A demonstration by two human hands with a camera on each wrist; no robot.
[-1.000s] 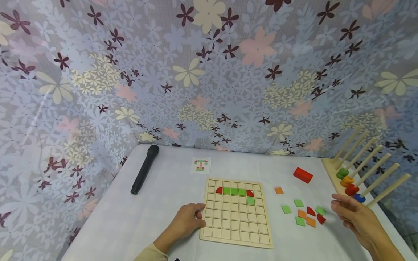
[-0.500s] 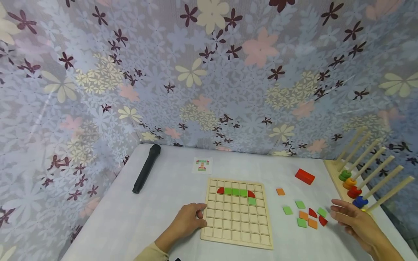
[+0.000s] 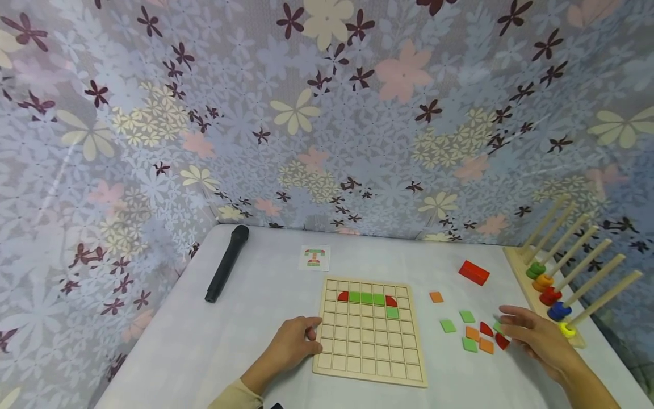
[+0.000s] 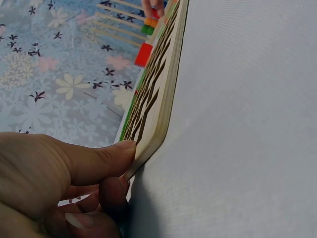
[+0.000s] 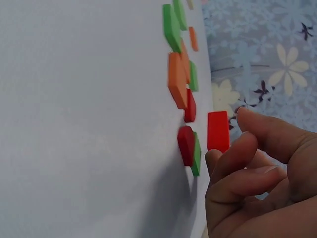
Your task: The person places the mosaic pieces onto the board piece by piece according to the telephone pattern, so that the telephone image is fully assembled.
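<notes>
While the left hand [image 3: 291, 343] grips the left edge of the square pale-wooden grid board [image 3: 368, 336] at near centre, its sides running near to far, the right hand [image 3: 544, 343], fingers loosely bent and parted, hovers by a flat green tile [image 3: 498, 326]. A white card [image 3: 302, 266] bears a T-shaped pattern. Only the left wrist view shows the board's layered edge.

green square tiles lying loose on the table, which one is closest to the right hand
The flat green square tile partly hidden by the right hand in the head view; the other three loose green tiles lie farther left, uncovered.
</notes>
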